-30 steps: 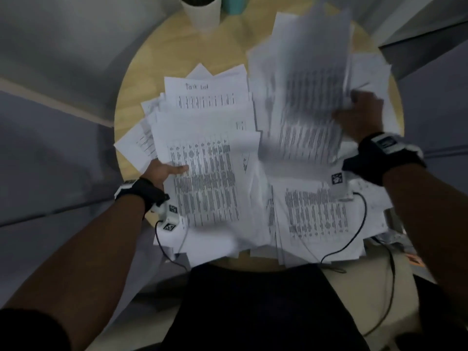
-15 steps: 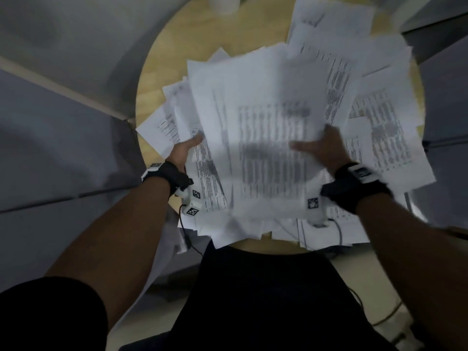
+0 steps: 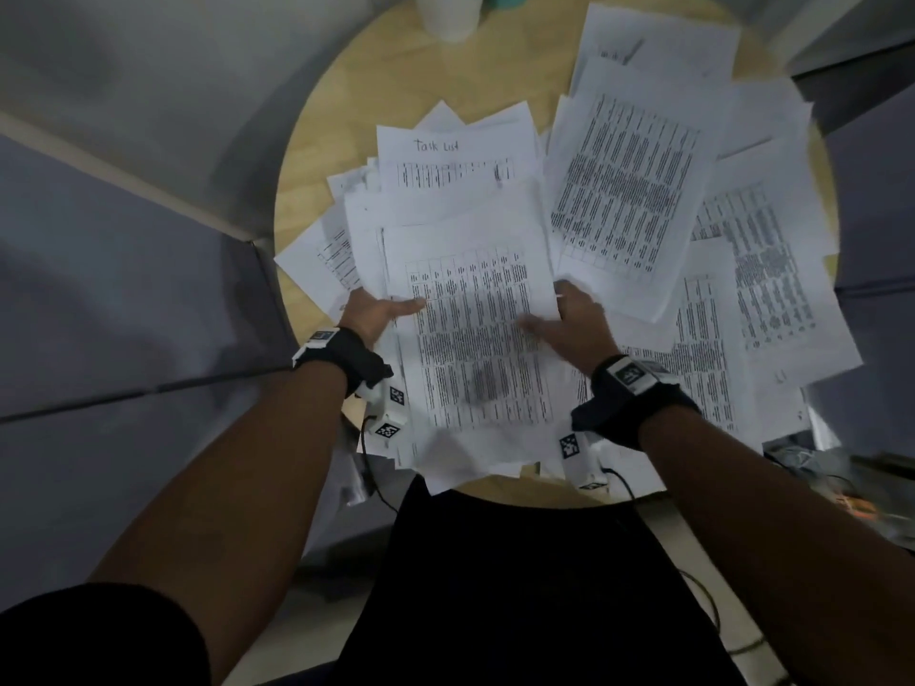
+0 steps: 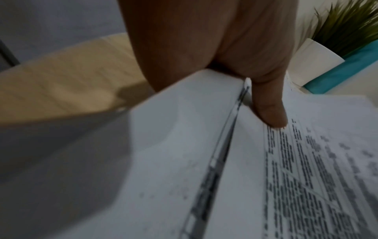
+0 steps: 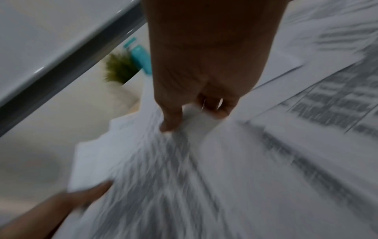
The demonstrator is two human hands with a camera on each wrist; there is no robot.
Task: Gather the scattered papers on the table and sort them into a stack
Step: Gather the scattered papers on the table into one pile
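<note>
The gathered pile (image 3: 460,398) lies at the near left of the round counter (image 3: 356,91), its sheets fanned and overhanging the near rim. Its top sheet (image 3: 475,309), a printed table, sits askew. The left hand (image 3: 374,314) pinches the pile's left edge, thumb on top and fingers beneath. The right hand (image 3: 569,324) pinches the top sheet's right edge, though blur hides the fingers' exact lie. Loose sheets (image 3: 629,190) overlap across the right and far right. A handwritten Task List sheet (image 3: 445,151) peeks out beyond the pile, and a white pot (image 3: 448,17) stands at the far edge. The paper looks light, limp and slippery. It would probably be best gripped at opposite long edges and squared by tapping, since a one-sided hold would likely let the sheets droop and slide.
</note>
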